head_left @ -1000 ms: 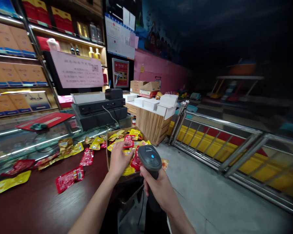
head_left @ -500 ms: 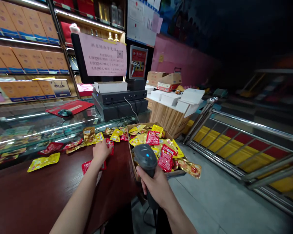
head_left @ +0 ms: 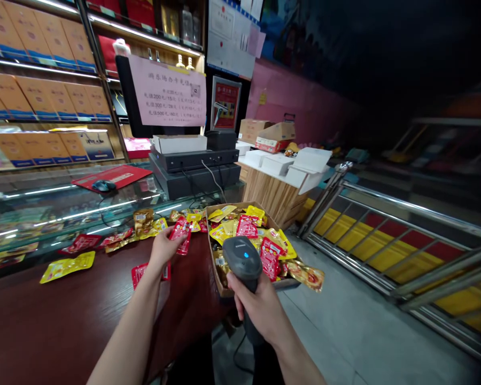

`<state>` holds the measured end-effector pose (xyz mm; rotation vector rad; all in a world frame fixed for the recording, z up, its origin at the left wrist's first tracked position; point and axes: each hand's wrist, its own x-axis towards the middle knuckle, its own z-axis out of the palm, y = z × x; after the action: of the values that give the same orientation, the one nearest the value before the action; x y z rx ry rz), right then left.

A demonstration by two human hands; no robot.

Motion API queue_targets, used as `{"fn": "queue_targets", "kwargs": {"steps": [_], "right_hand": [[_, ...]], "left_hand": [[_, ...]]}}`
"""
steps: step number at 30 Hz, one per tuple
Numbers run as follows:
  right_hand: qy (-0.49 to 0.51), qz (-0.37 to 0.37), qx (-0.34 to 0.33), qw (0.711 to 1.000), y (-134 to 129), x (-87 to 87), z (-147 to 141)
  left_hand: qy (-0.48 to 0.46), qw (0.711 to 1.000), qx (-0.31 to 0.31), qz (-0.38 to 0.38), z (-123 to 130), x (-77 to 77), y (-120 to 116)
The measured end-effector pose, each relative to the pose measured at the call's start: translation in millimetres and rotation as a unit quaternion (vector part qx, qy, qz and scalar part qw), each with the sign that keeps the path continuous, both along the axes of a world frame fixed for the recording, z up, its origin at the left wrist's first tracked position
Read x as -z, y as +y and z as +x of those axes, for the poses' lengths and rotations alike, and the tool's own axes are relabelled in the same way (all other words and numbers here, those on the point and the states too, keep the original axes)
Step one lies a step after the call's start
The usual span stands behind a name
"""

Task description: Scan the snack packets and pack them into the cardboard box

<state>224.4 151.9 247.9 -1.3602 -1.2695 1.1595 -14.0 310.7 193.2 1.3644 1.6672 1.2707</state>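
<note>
My left hand [head_left: 165, 249] is closed on a red snack packet [head_left: 181, 234], pinched by its edge above the brown table. A dark barcode scanner [head_left: 242, 258] sits in my right hand [head_left: 256, 305], fingers wrapped round its handle, a blue light glowing on top. Just beyond the scanner is a cardboard box [head_left: 215, 267] heaped with red, yellow and gold packets. One gold packet [head_left: 307, 275] hangs over its right rim. Under my left forearm another red packet [head_left: 139, 275] lies partly hidden. Farther left are a yellow packet [head_left: 67, 267] and a dark red packet [head_left: 81, 243].
Behind the table runs a glass counter [head_left: 60, 198] with a mouse [head_left: 103, 185] and a monitor [head_left: 122, 99] bearing a pink sign. White boxes [head_left: 278, 163] stand on a wooden cabinet. A metal railing [head_left: 385, 198] closes off the right. The scanner's cable hangs below it.
My left hand has lifted the red packet off the table and tilted it up into fuller view. The scanner has shifted slightly right in my right hand's grip. The view has moved a little.
</note>
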Motion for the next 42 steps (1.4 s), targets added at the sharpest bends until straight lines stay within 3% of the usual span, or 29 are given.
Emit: {"fn": "queue_targets", "kwargs": {"steps": [3, 6, 12, 15, 18, 20, 26, 33, 36, 42], "right_hand": [[0.000, 0.012, 0.008, 1.000, -8, -10.5, 9], [0.009, 0.022, 0.021, 1.000, -18, -19.6, 20], [0.043, 0.011, 0.085, 0.995, -37, -26.7, 51], [0.053, 0.008, 0.114, 0.992, -46, -29.4, 66], [0.055, 0.017, 0.128, 0.990, -54, -34.3, 78], [0.051, 0.018, 0.131, 0.990, -57, -37.7, 83], [0.040, 0.019, 0.139, 0.989, -60, -40.2, 88], [0.050, 0.019, 0.136, 0.989, -63, -39.9, 89], [0.041, 0.021, 0.141, 0.989, -62, -40.1, 90], [0.058, 0.048, 0.147, 0.986, -52, -39.7, 90]], "left_hand": [[-0.182, 0.980, 0.070, 0.038, 38, -23.7, -22], [-0.266, 0.951, 0.147, 0.056, 88, -43.3, -41], [-0.258, 0.933, 0.245, 0.052, 175, -57.7, -58], [-0.246, 0.929, 0.271, 0.060, 202, -54.0, -58], [-0.223, 0.938, 0.258, 0.060, 219, -49.7, -57], [-0.216, 0.941, 0.253, 0.063, 226, -49.6, -58], [-0.259, 0.904, 0.336, 0.044, 230, -59.2, -65], [-0.228, 0.932, 0.272, 0.078, 229, -57.4, -64], [-0.223, 0.933, 0.271, 0.076, 220, -58.3, -59], [-0.172, 0.954, 0.226, 0.100, 185, -81.4, -21]]}}
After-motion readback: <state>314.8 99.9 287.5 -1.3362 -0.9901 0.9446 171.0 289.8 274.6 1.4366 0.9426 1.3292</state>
